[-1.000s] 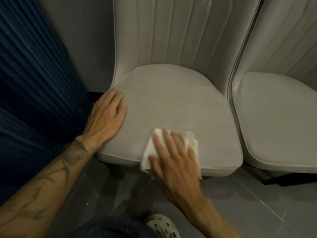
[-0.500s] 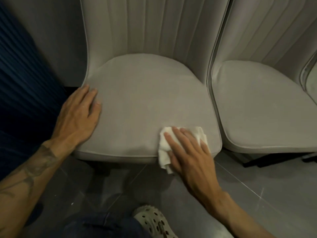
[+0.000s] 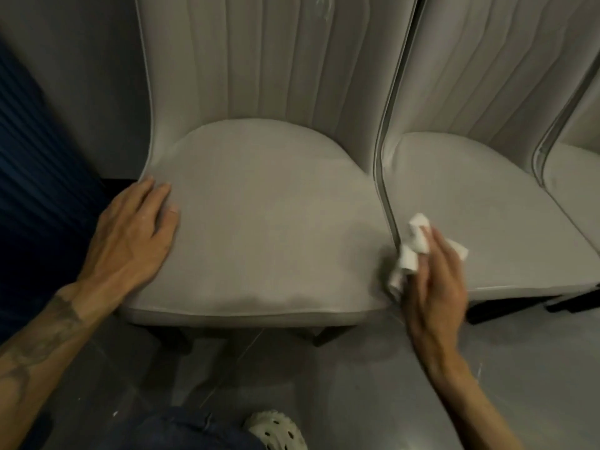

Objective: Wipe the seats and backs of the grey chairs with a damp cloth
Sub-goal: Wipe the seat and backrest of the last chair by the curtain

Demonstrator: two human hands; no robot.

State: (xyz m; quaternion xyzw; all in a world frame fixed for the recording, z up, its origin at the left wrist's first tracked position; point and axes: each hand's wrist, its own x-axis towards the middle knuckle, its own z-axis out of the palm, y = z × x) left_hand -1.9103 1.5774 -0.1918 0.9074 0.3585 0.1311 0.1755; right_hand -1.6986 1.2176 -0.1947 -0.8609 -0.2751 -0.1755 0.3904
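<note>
Your right hand (image 3: 435, 287) has slid from the left chair (image 3: 269, 222) to the front corner of the next chair (image 3: 487, 196), fingers curled round the bunched cloth (image 3: 414, 248), left hand (image 3: 136, 235) flat, fingers straight, on the left seat

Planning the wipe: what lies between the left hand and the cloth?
Head view: only bare seat lies between the left hand and the cloth, which the right hand holds at the next chair's edge.
</note>
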